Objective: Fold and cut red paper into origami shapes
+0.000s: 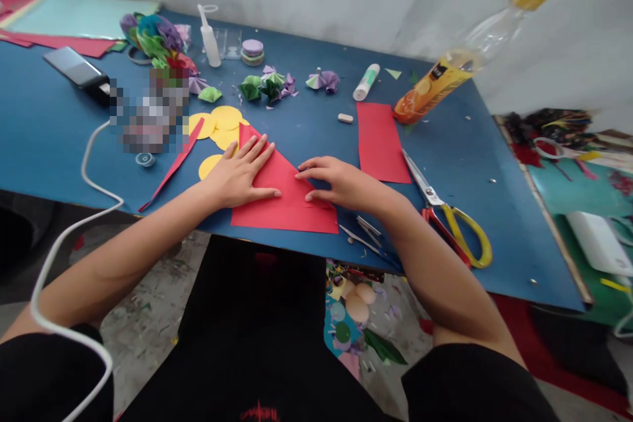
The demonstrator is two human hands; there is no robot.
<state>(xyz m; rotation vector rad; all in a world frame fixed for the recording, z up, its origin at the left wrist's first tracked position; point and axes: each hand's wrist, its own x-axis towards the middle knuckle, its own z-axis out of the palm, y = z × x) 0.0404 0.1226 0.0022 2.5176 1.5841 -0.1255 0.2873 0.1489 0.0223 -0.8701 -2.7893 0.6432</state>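
Note:
A sheet of red paper (277, 216) with a slanted, fold-like right edge lies at the front of the blue table. My left hand (237, 175) presses flat on it, fingers spread. At the slanted edge rests my right hand (343, 183), its fingers slightly bent and thumb apart, fingertips touching the paper. Several yellow paper circles (226, 119) lie behind and left of my left hand, partly under the sheet. A narrow red paper strip (173, 165) is to their left, and a red paper rectangle (383, 145) sits behind my right hand.
Large scissors (429, 192) and small scissors (363, 241) lie near my right forearm. A juice bottle (435, 89) leans at the right rear, near a glue stick (366, 82). Folded paper flowers (270, 87) line the back. A white cable (86, 165) crosses the left side.

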